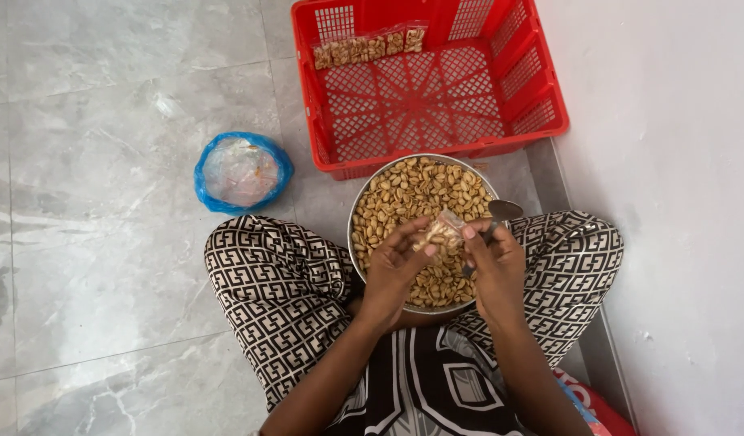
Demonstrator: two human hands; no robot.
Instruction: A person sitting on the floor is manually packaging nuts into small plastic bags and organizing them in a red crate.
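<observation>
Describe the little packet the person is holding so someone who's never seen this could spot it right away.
Start at the red plastic crate on the grey floor, then drop to the round metal bowl of peanuts in the person's lap. Just above the bowl, the left hand and right hand pinch a small clear packet of peanuts; unlike the loose nuts below, it is wrapped and raised.

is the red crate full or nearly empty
Nearly empty. The red crate shows bare lattice floor almost everywhere; only one strip of small filled packets lies along its far side.
</observation>
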